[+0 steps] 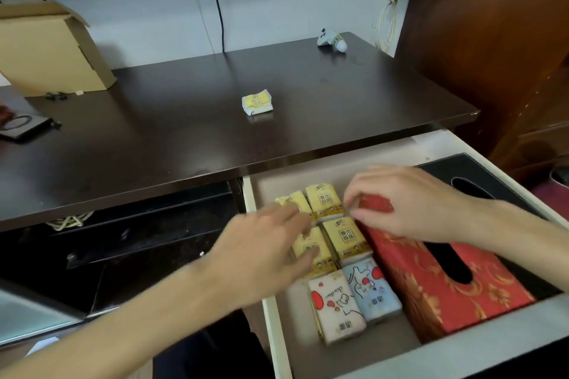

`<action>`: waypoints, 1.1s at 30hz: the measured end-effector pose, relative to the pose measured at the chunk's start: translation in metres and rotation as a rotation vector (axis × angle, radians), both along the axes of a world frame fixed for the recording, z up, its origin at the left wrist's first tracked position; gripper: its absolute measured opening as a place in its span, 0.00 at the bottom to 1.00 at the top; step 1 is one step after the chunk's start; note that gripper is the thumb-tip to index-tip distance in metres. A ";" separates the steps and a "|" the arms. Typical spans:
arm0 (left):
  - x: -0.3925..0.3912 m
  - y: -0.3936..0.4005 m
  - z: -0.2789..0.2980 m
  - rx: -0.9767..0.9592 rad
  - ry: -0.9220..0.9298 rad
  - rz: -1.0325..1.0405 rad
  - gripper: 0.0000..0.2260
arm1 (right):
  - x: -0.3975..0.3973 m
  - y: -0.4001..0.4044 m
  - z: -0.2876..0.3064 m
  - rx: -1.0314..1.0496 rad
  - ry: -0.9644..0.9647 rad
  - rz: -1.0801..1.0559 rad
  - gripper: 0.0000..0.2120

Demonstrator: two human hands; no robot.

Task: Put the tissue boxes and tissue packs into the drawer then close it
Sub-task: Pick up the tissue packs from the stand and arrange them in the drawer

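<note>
Tissue packs and boxes almost all inside the pale open drawer (264, 326) now. One landmark to use: the big red box with gold swirls (437, 283), lying flat in the drawer. Just left of the red box, four small yellow packs (346, 238) in two rows. Nearer than those, still left of the red box, a white pack with red spots (334, 306) and a light blue pack (372, 289), side by side. Behind the red box, a flat black box with an oval slot (462, 177).

Right hand (409, 203) over the far end of the red box, fingers pinched shut on a small red pack (375, 204). Best to set it down softly in the gap by the yellow packs, flat, not on top. Left hand (261, 252) open, fingers spread, resting on the yellow packs, left of the red box. Good for keeping the rows neat and still.

One more small yellow pack (258, 101) left out on the dark brown desk (154, 132), well behind the red box. Needs fetching before closing the drawer.

Hard to see: left hand blurry. Some yellow packs partly hidden under it. Most of the small red pack hidden by fingers. Front edge of the drawer cut off at the bottom.
</note>
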State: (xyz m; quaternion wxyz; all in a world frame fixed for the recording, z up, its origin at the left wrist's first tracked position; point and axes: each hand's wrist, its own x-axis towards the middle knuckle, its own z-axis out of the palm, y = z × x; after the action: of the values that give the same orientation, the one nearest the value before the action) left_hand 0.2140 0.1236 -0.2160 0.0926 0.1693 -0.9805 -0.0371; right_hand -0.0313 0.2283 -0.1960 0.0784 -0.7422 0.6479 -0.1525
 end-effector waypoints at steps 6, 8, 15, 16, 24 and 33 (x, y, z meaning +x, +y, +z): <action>-0.019 -0.114 0.032 0.005 0.116 0.289 0.07 | -0.024 -0.120 0.017 -0.054 -0.283 -0.173 0.03; -0.030 -0.151 0.037 0.041 0.095 0.389 0.06 | -0.029 -0.171 0.017 -0.044 -0.317 -0.228 0.03; -0.057 -0.211 0.033 0.147 0.114 0.532 0.14 | -0.020 -0.307 0.002 0.019 -0.372 -0.509 0.26; -0.059 -0.213 0.032 0.187 0.116 0.552 0.15 | -0.018 -0.314 -0.001 0.022 -0.344 -0.519 0.29; -0.050 -0.199 0.026 0.255 0.247 0.527 0.13 | -0.028 -0.280 0.001 0.003 -0.422 -0.461 0.21; -0.026 -0.086 0.030 0.288 0.325 0.348 0.08 | -0.010 -0.092 0.008 0.048 -0.610 -0.359 0.12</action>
State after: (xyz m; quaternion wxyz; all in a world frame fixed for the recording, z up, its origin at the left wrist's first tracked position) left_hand 0.1881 0.0377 -0.1857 0.2284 0.3383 -0.8937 -0.1863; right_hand -0.0413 0.1362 -0.1879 0.2577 -0.5347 0.7182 -0.3631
